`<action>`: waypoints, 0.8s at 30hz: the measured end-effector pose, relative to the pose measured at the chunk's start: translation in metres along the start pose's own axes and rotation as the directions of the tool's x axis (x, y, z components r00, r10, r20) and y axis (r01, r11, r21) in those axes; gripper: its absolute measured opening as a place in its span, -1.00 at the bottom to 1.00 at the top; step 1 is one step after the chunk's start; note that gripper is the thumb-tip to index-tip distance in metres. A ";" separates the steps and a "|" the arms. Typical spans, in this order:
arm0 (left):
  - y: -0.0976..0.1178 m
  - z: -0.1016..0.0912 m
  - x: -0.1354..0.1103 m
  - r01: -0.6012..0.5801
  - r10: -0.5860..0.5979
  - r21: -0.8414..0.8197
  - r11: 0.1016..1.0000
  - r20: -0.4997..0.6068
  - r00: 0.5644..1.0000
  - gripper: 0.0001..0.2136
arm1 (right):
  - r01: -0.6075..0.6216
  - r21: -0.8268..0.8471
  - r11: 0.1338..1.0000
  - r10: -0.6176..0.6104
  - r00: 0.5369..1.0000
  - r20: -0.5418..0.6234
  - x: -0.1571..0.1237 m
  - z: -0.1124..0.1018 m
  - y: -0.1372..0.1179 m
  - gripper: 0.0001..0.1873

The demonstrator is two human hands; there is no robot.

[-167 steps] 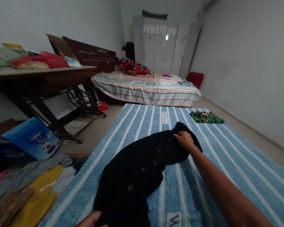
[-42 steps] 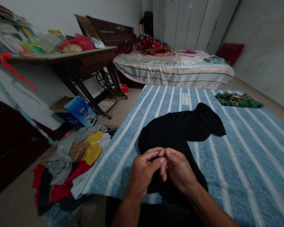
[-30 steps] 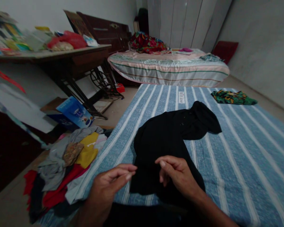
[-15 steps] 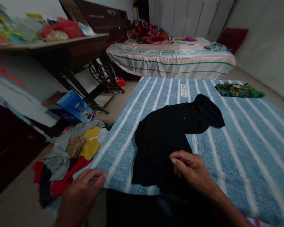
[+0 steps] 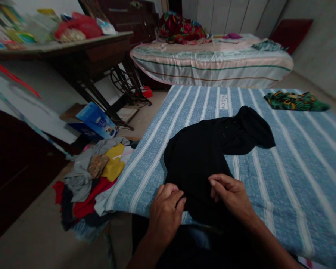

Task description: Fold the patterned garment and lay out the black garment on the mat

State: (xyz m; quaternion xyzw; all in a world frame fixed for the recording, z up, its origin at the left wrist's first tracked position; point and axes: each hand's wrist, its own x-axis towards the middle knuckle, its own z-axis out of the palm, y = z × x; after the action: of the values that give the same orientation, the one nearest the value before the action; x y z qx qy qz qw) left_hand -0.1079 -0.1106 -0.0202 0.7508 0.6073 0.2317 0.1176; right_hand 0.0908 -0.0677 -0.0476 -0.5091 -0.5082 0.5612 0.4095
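Observation:
A black garment (image 5: 210,149) lies crumpled on a blue and white striped mat (image 5: 282,164) in front of me. My left hand (image 5: 165,215) rests on the garment's near left edge with its fingers curled onto the cloth. My right hand (image 5: 231,196) sits on the near part of the garment, fingers bent and pinched together on the black cloth. The two hands are a short way apart at the mat's near edge.
A heap of mixed clothes (image 5: 92,179) lies on the floor left of the mat. A blue box (image 5: 96,119) and a cluttered sewing table (image 5: 72,48) stand further left. A green patterned cloth (image 5: 295,101) lies at the mat's far right. A bed (image 5: 212,61) stands behind.
My left hand had swung out to the left past the mat's edge and has come back onto the garment's near edge. My right hand stayed on the cloth. The view tilted slightly down.

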 end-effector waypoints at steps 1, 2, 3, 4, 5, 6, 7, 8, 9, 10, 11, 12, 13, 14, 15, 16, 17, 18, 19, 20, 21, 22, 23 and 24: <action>0.000 0.000 0.000 -0.007 0.007 -0.005 1.000 0.001 1.000 -0.85 | -0.001 0.007 1.000 0.001 1.000 -0.003 0.000 0.000 0.000 -0.72; 0.000 0.000 -0.001 -0.012 0.012 -0.013 1.000 0.004 1.000 -0.83 | -0.001 0.015 1.000 0.001 1.000 -0.007 0.001 0.001 0.000 -0.72; -0.001 0.000 -0.001 -0.016 0.016 -0.027 0.999 0.004 1.000 -0.82 | -0.003 0.026 1.000 0.003 1.000 -0.009 0.002 0.001 0.000 -0.72; -0.001 -0.001 -0.001 -0.018 0.019 -0.051 0.999 0.002 1.000 -0.81 | -0.005 0.039 0.999 0.005 1.000 -0.011 0.002 0.001 -0.001 -0.71; -0.002 -0.002 -0.002 -0.015 0.015 -0.085 0.996 -0.001 1.000 -0.81 | -0.008 0.053 0.999 0.009 1.000 -0.015 0.002 0.000 -0.002 -0.71; -0.004 -0.005 -0.002 -0.001 0.001 -0.127 0.992 -0.001 1.000 -0.82 | -0.012 0.068 0.998 0.013 1.000 -0.019 0.002 0.000 -0.002 -0.71; -0.006 -0.009 -0.003 0.025 -0.024 -0.172 0.985 0.006 1.000 -0.83 | -0.015 0.083 0.996 0.017 1.000 -0.023 0.002 -0.002 -0.003 -0.70; -0.010 -0.014 -0.004 0.060 -0.056 -0.213 0.975 0.024 0.998 -0.83 | -0.018 0.097 0.995 0.021 0.999 -0.026 0.002 -0.003 -0.004 -0.70; -0.014 -0.020 -0.004 0.101 -0.090 -0.244 0.965 0.055 0.994 -0.84 | -0.021 0.111 0.994 0.024 0.999 -0.030 0.002 -0.004 -0.004 -0.70; -0.019 -0.028 -0.005 0.144 -0.122 -0.260 0.955 0.100 0.987 -0.83 | -0.023 0.125 0.992 0.027 0.999 -0.032 0.001 -0.006 -0.004 -0.70; -0.025 -0.036 -0.007 0.181 -0.141 -0.262 0.948 0.165 0.976 -0.82 | -0.024 0.138 0.990 0.029 0.999 -0.034 0.001 -0.007 -0.004 -0.71; -0.033 -0.044 -0.009 0.205 -0.144 -0.253 0.945 0.237 0.961 -0.81 | -0.024 0.150 0.988 0.030 0.999 -0.037 0.000 -0.008 -0.003 -0.71; -0.041 -0.052 -0.011 0.222 -0.141 -0.233 0.947 0.321 0.937 -0.80 | -0.024 0.163 0.986 0.031 0.999 -0.039 0.000 -0.008 -0.002 -0.72; -0.051 -0.060 -0.014 0.228 -0.128 -0.207 0.951 0.407 0.904 -0.78 | -0.024 0.176 0.984 0.032 0.999 -0.041 0.000 -0.009 -0.001 -0.72; -0.061 -0.066 -0.019 0.232 -0.129 -0.172 0.957 0.464 0.876 -0.77 | -0.025 0.189 0.982 0.033 0.999 -0.042 0.000 -0.009 -0.001 -0.72; -0.072 -0.072 -0.023 0.242 -0.152 -0.120 0.963 0.500 0.852 -0.76 | -0.025 0.200 0.979 0.035 0.998 -0.043 0.000 -0.009 0.000 -0.72; -0.084 -0.075 -0.029 0.253 -0.184 -0.067 0.965 0.515 0.837 -0.78 | -0.026 0.211 0.977 0.036 0.998 -0.045 0.000 -0.009 0.001 -0.73; -0.096 -0.078 -0.035 0.265 -0.217 -0.018 0.964 0.520 0.826 -0.80 | -0.025 0.220 0.975 0.036 0.998 -0.046 0.000 -0.009 0.001 -0.73; -0.109 -0.079 -0.041 0.274 -0.246 0.025 0.961 0.524 0.816 -0.82 | -0.024 0.229 0.973 0.036 0.998 -0.048 0.000 -0.009 0.002 -0.73; -0.122 -0.078 -0.048 0.282 -0.274 0.067 0.957 0.526 0.805 -0.82 | -0.023 0.236 0.971 0.035 0.998 -0.049 0.001 -0.009 0.002 -0.73; -0.134 -0.077 -0.055 0.292 -0.304 0.108 0.950 0.529 0.793 -0.83 | -0.021 0.244 0.969 0.035 0.998 -0.051 0.001 -0.009 0.002 -0.73; -0.146 -0.074 -0.063 0.304 -0.336 0.148 0.941 0.522 0.784 -0.83 | -0.020 0.252 0.967 0.035 0.998 -0.053 0.001 -0.009 0.002 -0.73; -0.157 -0.071 -0.070 0.319 -0.363 0.176 0.931 0.514 0.777 -0.82 | -0.021 0.260 0.966 0.036 0.998 -0.054 0.002 -0.009 0.002 -0.73; -0.167 -0.067 -0.077 0.338 -0.397 0.208 0.918 0.506 0.766 -0.81 | -0.023 0.265 0.964 0.039 0.998 -0.056 0.002 -0.010 0.001 -0.72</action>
State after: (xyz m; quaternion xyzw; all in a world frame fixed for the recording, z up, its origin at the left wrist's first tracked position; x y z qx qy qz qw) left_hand -0.2957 -0.1529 -0.0541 0.6566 0.6960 -0.0480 0.2866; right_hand 0.1001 -0.0647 -0.0489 -0.4746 -0.4079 0.6146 0.4802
